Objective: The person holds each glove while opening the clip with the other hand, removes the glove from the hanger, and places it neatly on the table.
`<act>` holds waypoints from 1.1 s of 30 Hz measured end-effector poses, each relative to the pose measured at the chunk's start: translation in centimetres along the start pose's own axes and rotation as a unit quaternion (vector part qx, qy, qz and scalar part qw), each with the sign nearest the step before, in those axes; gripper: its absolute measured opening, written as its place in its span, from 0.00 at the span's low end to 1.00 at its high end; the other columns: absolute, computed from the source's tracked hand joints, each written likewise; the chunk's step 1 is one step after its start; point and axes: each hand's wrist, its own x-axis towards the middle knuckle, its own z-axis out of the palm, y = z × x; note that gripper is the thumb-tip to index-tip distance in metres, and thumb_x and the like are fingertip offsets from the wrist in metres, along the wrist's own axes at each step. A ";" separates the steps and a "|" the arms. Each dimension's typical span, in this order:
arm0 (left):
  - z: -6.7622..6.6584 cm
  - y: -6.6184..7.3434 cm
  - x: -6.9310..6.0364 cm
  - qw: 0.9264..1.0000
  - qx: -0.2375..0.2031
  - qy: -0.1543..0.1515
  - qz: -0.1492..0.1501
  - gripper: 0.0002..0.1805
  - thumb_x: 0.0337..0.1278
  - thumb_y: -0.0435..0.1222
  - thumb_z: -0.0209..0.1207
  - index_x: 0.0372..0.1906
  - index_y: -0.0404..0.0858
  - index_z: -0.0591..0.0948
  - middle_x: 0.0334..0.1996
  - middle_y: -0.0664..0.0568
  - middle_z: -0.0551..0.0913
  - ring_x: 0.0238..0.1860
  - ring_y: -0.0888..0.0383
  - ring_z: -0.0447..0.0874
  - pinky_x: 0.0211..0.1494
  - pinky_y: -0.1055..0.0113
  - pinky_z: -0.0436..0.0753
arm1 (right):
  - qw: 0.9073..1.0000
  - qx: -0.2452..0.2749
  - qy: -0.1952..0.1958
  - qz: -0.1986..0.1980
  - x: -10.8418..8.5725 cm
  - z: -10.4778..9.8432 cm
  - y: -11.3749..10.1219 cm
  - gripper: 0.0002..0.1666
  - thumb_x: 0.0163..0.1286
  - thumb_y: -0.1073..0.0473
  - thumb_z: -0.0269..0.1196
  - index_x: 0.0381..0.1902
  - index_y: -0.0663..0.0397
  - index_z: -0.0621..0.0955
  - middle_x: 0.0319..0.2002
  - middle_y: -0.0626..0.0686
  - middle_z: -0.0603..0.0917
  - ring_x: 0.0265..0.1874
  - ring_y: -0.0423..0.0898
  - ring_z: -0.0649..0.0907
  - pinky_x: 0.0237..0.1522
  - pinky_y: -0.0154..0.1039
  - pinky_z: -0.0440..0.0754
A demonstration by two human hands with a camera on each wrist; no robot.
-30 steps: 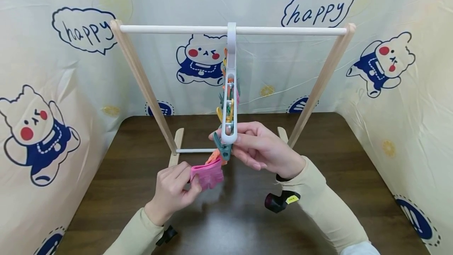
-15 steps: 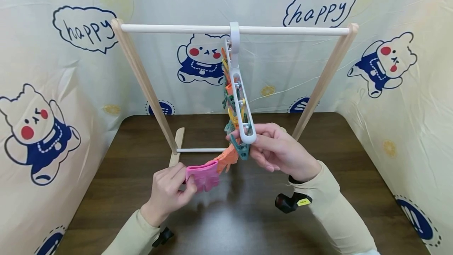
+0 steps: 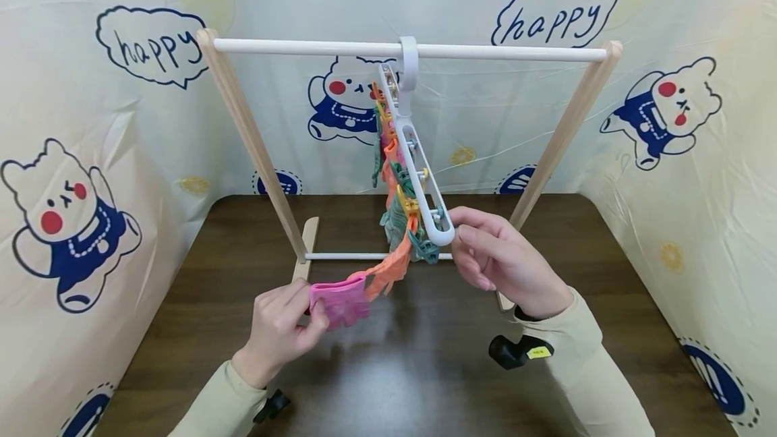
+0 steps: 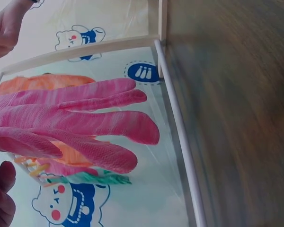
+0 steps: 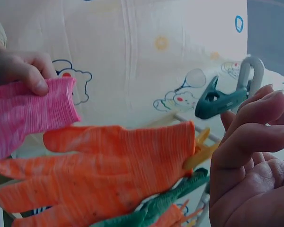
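My left hand pinches the cuff of a pink glove, whose fingers spread across the left wrist view. Thumb and fingers of my right hand hold the near end of the white hanger, which hooks over the rod. Beside that hand, a green clip at the hanger's end has no glove in it. An orange glove hangs from a yellow clip next to it, between the pink glove and the hanger. Farther along hang more gloves, green and orange, partly hidden.
A wooden stand with a white top rod spans the back of the brown table. Its left post, right post and lower rod surround the hanger. A printed curtain encloses the table.
The hanger's near end has swung to the right with my right hand. My left hand and the pink glove have shifted slightly left, and more of the orange glove shows.
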 end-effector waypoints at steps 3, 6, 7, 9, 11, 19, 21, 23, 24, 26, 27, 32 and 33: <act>-0.2 -0.3 -0.3 1.000 0.002 -0.008 -0.003 0.20 0.69 0.40 0.50 0.18 0.40 0.71 0.16 0.56 0.68 0.14 0.66 0.58 0.16 0.76 0.62 | 1.000 -0.010 0.014 -0.003 -0.3 -0.5 0.3 0.17 0.83 0.63 0.45 0.57 0.53 0.80 0.24 0.47 0.75 0.16 0.45 0.67 0.20 0.31 0.70; -0.3 -0.5 -0.8 1.000 0.008 -0.013 -0.013 0.20 0.69 0.40 0.50 0.18 0.40 0.71 0.16 0.57 0.68 0.14 0.67 0.58 0.15 0.76 0.62 | 1.000 -0.015 0.025 0.002 -0.6 -1.1 0.6 0.17 0.84 0.62 0.45 0.57 0.52 0.80 0.24 0.46 0.75 0.17 0.45 0.67 0.20 0.32 0.69; -0.3 -0.6 -0.9 1.000 0.011 -0.015 -0.017 0.20 0.69 0.41 0.50 0.18 0.41 0.71 0.16 0.57 0.68 0.14 0.67 0.58 0.15 0.76 0.62 | 0.999 -0.016 0.029 0.005 -0.8 -1.2 0.8 0.17 0.85 0.62 0.45 0.57 0.52 0.80 0.24 0.47 0.75 0.17 0.45 0.67 0.19 0.32 0.67; -0.3 -0.8 -1.2 0.999 0.017 -0.018 -0.023 0.20 0.70 0.41 0.50 0.18 0.41 0.71 0.16 0.57 0.68 0.14 0.67 0.59 0.15 0.76 0.62 | 0.999 -0.021 0.038 0.013 -1.1 -1.5 1.0 0.17 0.85 0.61 0.45 0.55 0.52 0.81 0.24 0.47 0.75 0.17 0.44 0.68 0.18 0.33 0.65; -0.3 -1.0 -1.6 0.999 0.024 -0.022 -0.029 0.20 0.70 0.41 0.50 0.19 0.40 0.72 0.17 0.56 0.69 0.14 0.67 0.60 0.15 0.75 0.64 | 0.998 -0.027 0.056 0.027 -1.6 -1.8 1.3 0.16 0.85 0.60 0.46 0.52 0.52 0.81 0.24 0.47 0.76 0.17 0.42 0.70 0.18 0.33 0.64; -0.9 -2.1 -2.6 0.994 0.079 -0.042 -0.057 0.18 0.68 0.41 0.51 0.21 0.40 0.74 0.18 0.57 0.69 0.16 0.67 0.60 0.15 0.74 0.63 | 0.971 -0.156 0.166 0.071 -2.7 -2.9 2.7 0.15 0.84 0.53 0.52 0.44 0.57 0.80 0.33 0.50 0.79 0.22 0.41 0.75 0.20 0.32 0.71; -1.2 -2.3 -2.7 0.992 0.090 -0.054 -0.067 0.18 0.69 0.41 0.51 0.22 0.40 0.76 0.19 0.58 0.71 0.16 0.67 0.62 0.15 0.73 0.65 | 0.961 -0.189 0.187 0.079 -3.0 -3.2 3.0 0.15 0.84 0.52 0.54 0.45 0.58 0.80 0.33 0.51 0.79 0.22 0.42 0.75 0.20 0.33 0.71; -1.7 -2.6 -2.8 0.990 0.091 -0.068 -0.082 0.18 0.70 0.42 0.51 0.24 0.40 0.79 0.20 0.57 0.74 0.17 0.66 0.66 0.16 0.72 0.69 | 0.955 -0.203 0.200 0.085 -3.2 -3.4 3.3 0.16 0.84 0.52 0.54 0.46 0.58 0.81 0.34 0.52 0.79 0.22 0.42 0.75 0.20 0.34 0.71; -2.0 -2.8 -2.8 0.989 0.091 -0.078 -0.091 0.19 0.71 0.43 0.51 0.25 0.39 0.80 0.20 0.56 0.75 0.17 0.65 0.68 0.17 0.71 0.71 | 0.953 -0.206 0.204 0.088 -3.3 -3.6 3.4 0.16 0.84 0.52 0.54 0.47 0.59 0.81 0.34 0.52 0.79 0.22 0.42 0.75 0.20 0.34 0.71; -2.6 -3.2 -2.9 0.985 0.091 -0.098 -0.111 0.20 0.72 0.45 0.51 0.27 0.38 0.83 0.21 0.55 0.78 0.18 0.63 0.71 0.19 0.69 0.75 | 0.951 -0.209 0.209 0.093 -3.5 -3.9 3.7 0.17 0.84 0.52 0.54 0.49 0.60 0.81 0.35 0.51 0.80 0.22 0.42 0.75 0.21 0.33 0.72; -2.8 -3.4 -2.9 0.983 0.091 -0.106 -0.121 0.20 0.72 0.45 0.52 0.29 0.38 0.84 0.22 0.54 0.79 0.18 0.62 0.73 0.19 0.68 0.76 | 0.950 -0.210 0.211 0.096 -3.6 -4.0 3.9 0.17 0.84 0.51 0.54 0.50 0.60 0.81 0.35 0.51 0.80 0.23 0.42 0.75 0.21 0.33 0.73; -4.0 -4.8 -3.0 0.975 0.107 -0.125 -0.150 0.11 0.62 0.40 0.60 0.32 0.36 0.86 0.24 0.49 0.83 0.19 0.58 0.77 0.21 0.63 0.80 | 0.948 -0.212 0.215 0.103 -4.2 -4.9 4.5 0.18 0.84 0.51 0.53 0.52 0.59 0.81 0.35 0.48 0.81 0.23 0.42 0.76 0.23 0.32 0.74; -4.2 -5.1 -3.0 0.974 0.112 -0.126 -0.150 0.09 0.59 0.39 0.62 0.32 0.36 0.86 0.25 0.49 0.83 0.19 0.58 0.77 0.21 0.63 0.79 | 0.948 -0.210 0.215 0.104 -4.3 -5.0 4.6 0.17 0.84 0.51 0.53 0.52 0.58 0.81 0.35 0.48 0.81 0.23 0.42 0.76 0.23 0.32 0.75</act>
